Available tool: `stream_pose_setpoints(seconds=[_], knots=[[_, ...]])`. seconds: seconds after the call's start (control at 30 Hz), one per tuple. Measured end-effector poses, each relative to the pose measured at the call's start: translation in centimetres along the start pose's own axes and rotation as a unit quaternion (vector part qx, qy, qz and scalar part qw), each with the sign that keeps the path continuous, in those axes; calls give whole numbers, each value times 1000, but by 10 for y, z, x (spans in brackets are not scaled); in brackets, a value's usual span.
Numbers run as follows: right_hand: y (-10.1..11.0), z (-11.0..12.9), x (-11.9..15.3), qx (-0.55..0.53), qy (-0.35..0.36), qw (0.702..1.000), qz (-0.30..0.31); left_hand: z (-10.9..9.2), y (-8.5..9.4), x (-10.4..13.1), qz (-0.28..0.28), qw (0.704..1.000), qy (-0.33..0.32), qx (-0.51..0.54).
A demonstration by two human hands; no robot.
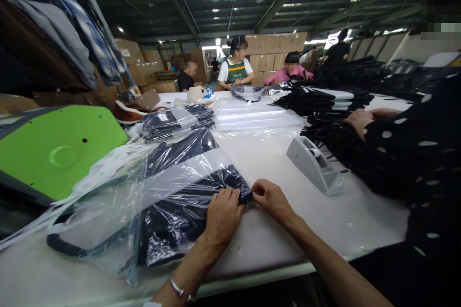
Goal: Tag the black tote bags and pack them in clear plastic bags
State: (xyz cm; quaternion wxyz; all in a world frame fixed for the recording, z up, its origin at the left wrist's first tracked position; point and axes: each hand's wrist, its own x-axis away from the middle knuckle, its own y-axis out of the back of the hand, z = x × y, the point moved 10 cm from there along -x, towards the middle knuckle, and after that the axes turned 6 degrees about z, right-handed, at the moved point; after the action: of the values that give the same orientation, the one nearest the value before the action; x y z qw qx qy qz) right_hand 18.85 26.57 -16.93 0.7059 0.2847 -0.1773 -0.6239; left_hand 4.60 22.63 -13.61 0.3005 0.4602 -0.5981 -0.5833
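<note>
A clear plastic bag (169,187) lies on the table in front of me, with a dark folded fabric article (162,230) and a whitish band inside. My left hand (225,213) bends its fingers over the bag's right-hand corner. Just beside it, my right hand (272,199) pinches the tip of that same corner between thumb and fingers. At the left end, the bag's loose plastic spreads out over a black strap-like loop (66,244). The fabric's exact kind cannot be made out through the shiny film.
A grey tape dispenser (317,165) stands to the right. Behind are bagged dark articles (178,120) and stacked clear bags (257,117). A green machine panel (61,148) borders the left. At right, a co-worker's hand (360,122) touches piled black goods (338,146).
</note>
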Motion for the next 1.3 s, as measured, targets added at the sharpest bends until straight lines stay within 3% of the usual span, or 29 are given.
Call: stream_pose_setpoints(seconds=[0.07, 0.2, 0.3, 0.4, 0.47, 0.6, 0.77, 0.87, 0.97, 1.03, 1.1, 1.17, 1.2, 1.23, 1.3], knots=[[1, -3, -11, 39, -32, 999, 2, 0, -3, -1, -6, 1000, -4, -4], [-13, -14, -29, 38, -103, 990, 83, -2, -9, 0, -24, 999, -15, -20], [-17, -18, -33, 24, -134, 987, 91, -4, -10, 4, -57, 997, -34, -32], [-27, -17, -27, -19, -158, 982, 99, -3, -4, 13, -109, 992, -53, -41], [-37, -15, -19, -112, -173, 974, 98, 0, 0, 21, -130, 988, -63, -50], [-49, -3, -1, -348, -182, 914, 105, 5, 4, 37, -140, 985, -81, -60], [-64, 30, 19, -443, -185, 827, 292, 8, 2, 48, -126, 984, -104, -70], [-66, 30, 19, -419, -199, 840, 283, 9, 1, 48, -112, 985, -104, -75], [-74, 26, 17, -403, -209, 852, 260, 4, 11, 59, -133, 984, -103, -58], [-77, 28, 16, -419, -206, 847, 255, -2, 20, 77, -156, 981, -114, 5], [-76, 29, 15, -431, -212, 842, 244, -4, 20, 95, -135, 975, -109, 141], [-73, 31, 13, -434, -222, 842, 229, 2, -1, 104, -39, 938, -48, 342], [-71, 34, 12, -433, -225, 844, 223, 8, -17, 107, 16, 892, 9, 452], [-69, 38, 12, -432, -223, 846, 219, 12, -33, 110, 58, 826, 72, 556], [-66, 52, 13, -430, -203, 851, 222, 19, -52, 112, 79, 668, 171, 720]])
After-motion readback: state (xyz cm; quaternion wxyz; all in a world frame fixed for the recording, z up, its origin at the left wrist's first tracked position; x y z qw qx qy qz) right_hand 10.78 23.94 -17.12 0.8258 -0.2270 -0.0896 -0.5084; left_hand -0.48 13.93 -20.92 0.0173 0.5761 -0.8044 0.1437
